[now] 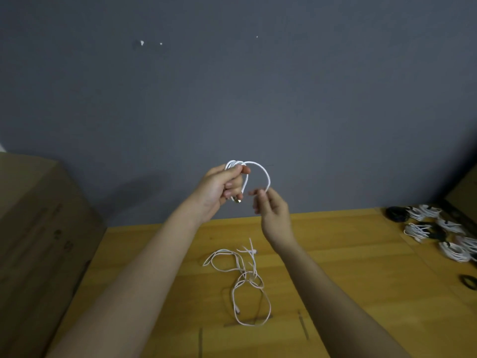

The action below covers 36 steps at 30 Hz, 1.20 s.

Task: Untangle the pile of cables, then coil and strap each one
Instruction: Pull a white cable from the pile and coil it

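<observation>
Grey wall behind; left hand (222, 187) hides white cable (265, 177) coil.

There is only one view, from a camera worn on the person's head. It looks forward and a little down, across the yellow wooden table (348, 254) toward the flat grey wall (232, 86). Both forearms enter from the bottom edge, so it sits close. The wide lens probably bends the edges.
</observation>
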Tool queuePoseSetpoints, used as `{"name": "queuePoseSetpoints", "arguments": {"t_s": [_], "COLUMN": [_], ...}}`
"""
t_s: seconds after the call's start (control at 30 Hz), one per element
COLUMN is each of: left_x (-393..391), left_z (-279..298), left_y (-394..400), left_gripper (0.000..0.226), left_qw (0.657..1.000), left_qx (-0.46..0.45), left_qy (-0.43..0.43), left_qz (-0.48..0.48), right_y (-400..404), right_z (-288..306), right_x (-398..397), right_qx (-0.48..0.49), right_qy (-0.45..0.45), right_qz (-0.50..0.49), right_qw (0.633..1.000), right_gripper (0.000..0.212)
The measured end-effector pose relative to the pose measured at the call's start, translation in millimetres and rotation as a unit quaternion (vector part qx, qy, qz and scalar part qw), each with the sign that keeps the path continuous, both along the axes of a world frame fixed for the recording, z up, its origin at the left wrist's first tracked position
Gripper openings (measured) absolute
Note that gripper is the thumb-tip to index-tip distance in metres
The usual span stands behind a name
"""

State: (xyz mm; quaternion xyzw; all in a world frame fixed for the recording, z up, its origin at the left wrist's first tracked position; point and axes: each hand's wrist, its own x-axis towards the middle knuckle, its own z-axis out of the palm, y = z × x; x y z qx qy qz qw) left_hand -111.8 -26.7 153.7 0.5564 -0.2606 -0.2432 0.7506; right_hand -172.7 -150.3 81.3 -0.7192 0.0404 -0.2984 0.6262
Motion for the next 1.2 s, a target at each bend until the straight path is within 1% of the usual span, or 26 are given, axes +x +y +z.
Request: {"name": "queuePoseSetpoints", "arguments": {"t_s": [0.07,0.13,0.2,0.27,0.3,0.37,0.43,0.47,0.53,0.6,0.63,0.67,0.7,0.73,0.77,0.8,0.83,0.87,0.9,0.93,0.97,1.0,1.03,1.1,1.13,1.2], "left_x": [1,0,-3,-8,-9,-11,-11,-8,-1,10,17,23,28,31,33,34,35,36,35,32,27,18,9,-6,-11,-17], "left_z": [-3,-5,-7,-6,-5,-2,0,-1,-5,-12,-16,-21,-28,-36,-44,-53,-63,-70,-75,-78,-80,-79,-79,-74,-70,-59], "left_y": [6,15,21,26,28,28,28,28,27,28,27,26,22,18,15,12,12,15,18,20,22,22,21,18,17,19], "left_gripper": [0.026,0.025,0.026,0.029,0.030,0.029,0.023,0.018,0.016,0.020,0.019,0.016,0.013,0.008,0.006,0.007,0.010,0.017,0.028,0.041,0.053,0.059,0.060,0.057,0.057,0.056], "left_qw": [1.000,0.998,0.992,0.987,0.987,0.992,0.997,0.997,0.995,0.988,0.986,0.985,0.985,0.985,0.981,0.970,0.950,0.924,0.900,0.884,0.877,0.876,0.880,0.910,0.930,0.963], "left_qx": [0.012,0.048,0.081,0.087,0.074,0.019,-0.043,-0.064,-0.097,-0.120,-0.116,-0.096,-0.063,-0.014,0.049,0.123,0.201,0.277,0.336,0.368,0.380,0.380,0.368,0.313,0.275,0.203], "left_qy": [-0.009,-0.037,-0.066,-0.076,-0.077,-0.065,-0.030,-0.013,0.022,0.057,0.060,0.053,0.035,0.003,-0.046,-0.106,-0.165,-0.217,-0.252,-0.272,-0.287,-0.298,-0.299,-0.266,-0.236,-0.167], "left_qz": [-0.004,-0.022,-0.069,-0.113,-0.123,-0.110,-0.058,-0.029,0.024,0.078,0.107,0.134,0.156,0.172,0.182,0.183,0.171,0.148,0.121,0.091,0.055,0.016,-0.017,-0.051,-0.058,-0.066], "right_y": [-11,-25,-36,-38,-35,-26,-11,-4,6,12,16,19,21,23,23,22,19,15,8,1,-6,-14,-21,-36,-43,-49], "right_z": [13,36,60,71,70,50,16,-2,-34,-59,-67,-70,-71,-69,-65,-60,-52,-43,-33,-23,-12,-2,7,21,25,26], "right_x": [0,3,13,26,32,40,38,33,19,3,-5,-12,-18,-22,-25,-28,-31,-34,-35,-36,-34,-32,-28,-19,-16,-11], "right_qx": [-0.011,-0.052,-0.064,-0.046,-0.047,-0.064,-0.052,-0.029,0.006,-0.029,-0.054,-0.079,-0.125,-0.192,-0.273,-0.346,-0.393,-0.415,-0.420,-0.418,-0.420,-0.423,-0.420,-0.364,-0.321,-0.246], "right_qy": [-0.029,-0.057,-0.079,-0.070,-0.047,0.033,0.119,0.150,0.204,0.253,0.269,0.279,0.282,0.272,0.254,0.232,0.206,0.176,0.142,0.112,0.089,0.074,0.064,0.066,0.081,0.124], "right_qz": [-0.064,-0.104,-0.118,-0.113,-0.103,-0.042,0.048,0.086,0.138,0.174,0.185,0.193,0.194,0.187,0.176,0.162,0.145,0.125,0.105,0.081,0.053,0.026,0.005,-0.009,0.000,0.047], "right_qw": [0.997,0.992,0.988,0.990,0.992,0.997,0.990,0.985,0.969,0.951,0.944,0.937,0.931,0.924,0.911,0.895,0.884,0.884,0.890,0.898,0.902,0.903,0.905,0.929,0.944,0.960], "right_gripper": [0.025,0.022,0.015,0.011,0.010,0.010,0.017,0.020,0.027,0.031,0.031,0.031,0.031,0.030,0.028,0.025,0.021,0.017,0.016,0.016,0.016,0.016,0.015,0.011,0.011,0.015]}}
